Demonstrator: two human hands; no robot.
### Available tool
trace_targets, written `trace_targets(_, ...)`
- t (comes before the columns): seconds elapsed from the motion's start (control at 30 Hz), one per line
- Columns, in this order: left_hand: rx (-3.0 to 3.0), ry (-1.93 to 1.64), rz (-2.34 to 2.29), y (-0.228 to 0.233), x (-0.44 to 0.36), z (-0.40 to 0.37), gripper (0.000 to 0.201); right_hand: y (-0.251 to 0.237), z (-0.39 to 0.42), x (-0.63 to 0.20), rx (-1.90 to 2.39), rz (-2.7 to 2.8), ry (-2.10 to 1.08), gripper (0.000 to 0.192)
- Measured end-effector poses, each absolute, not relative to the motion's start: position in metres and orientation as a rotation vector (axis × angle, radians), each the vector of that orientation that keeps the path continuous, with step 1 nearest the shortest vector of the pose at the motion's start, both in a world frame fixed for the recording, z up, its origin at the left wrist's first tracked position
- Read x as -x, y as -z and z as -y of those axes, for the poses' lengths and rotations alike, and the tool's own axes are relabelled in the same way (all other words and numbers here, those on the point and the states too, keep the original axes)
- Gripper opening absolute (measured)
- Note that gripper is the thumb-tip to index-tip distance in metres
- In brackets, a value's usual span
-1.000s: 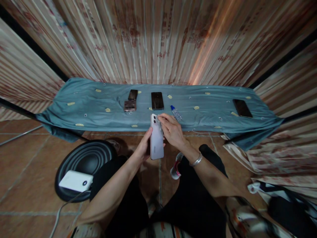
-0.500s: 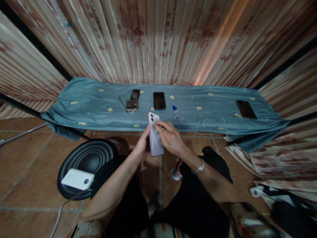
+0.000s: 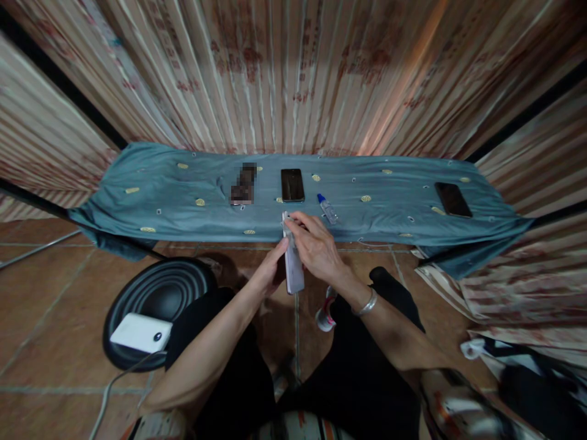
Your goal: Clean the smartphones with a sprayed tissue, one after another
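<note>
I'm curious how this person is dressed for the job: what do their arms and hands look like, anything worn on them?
Both forearms are bare, with no gloves on the left hand or the right hand. A silvery metal bangle circles the right wrist. Patterned short sleeves, with reddish and pale patches, show at the upper arms near the bottom edge.

A low bench under a teal cloth (image 3: pixel 174 201) carries a blurred item (image 3: pixel 242 185), a dark phone (image 3: pixel 292 184), a small bottle (image 3: pixel 327 208) and, well apart at the right end, another phone (image 3: pixel 453 199), while the tiled floor (image 3: pixel 41 305) bears a black stool (image 3: pixel 158 299).
</note>
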State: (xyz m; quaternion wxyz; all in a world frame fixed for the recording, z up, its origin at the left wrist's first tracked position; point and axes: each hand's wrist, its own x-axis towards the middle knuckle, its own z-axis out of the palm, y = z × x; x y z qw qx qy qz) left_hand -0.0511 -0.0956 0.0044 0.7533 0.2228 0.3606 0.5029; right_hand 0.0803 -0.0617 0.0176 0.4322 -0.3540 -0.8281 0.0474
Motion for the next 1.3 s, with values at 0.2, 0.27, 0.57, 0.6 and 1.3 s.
trace_targets(0.2,-0.493,-1.018,-0.838,0.003,0.05,0.099,0.045,-0.015,0.05,-0.084,0.939,2.013,-0.14,0.042)
trace_targets(0.27,-0.489,-1.013,-0.852,0.003,0.05,0.098,0.042,-0.015,0.049,-0.084,0.944,2.006,-0.144,0.042)
trace_targets(0.57,-0.386,-1.211,-0.826,-0.005,0.054,0.087,0.032,-0.019,0.071,-0.073,0.823,2.055,-0.294,0.044)
trace_targets(0.6,-0.37,-1.223,-0.829,-0.007,0.056,0.085,0.03,-0.018,0.073,-0.071,0.801,2.056,-0.299,0.043)
trace_targets(1.3,-0.258,-1.229,-0.921,-0.03,0.077,0.073,0.043,-0.021,0.096,-0.069,0.621,2.1,-0.515,0.028)
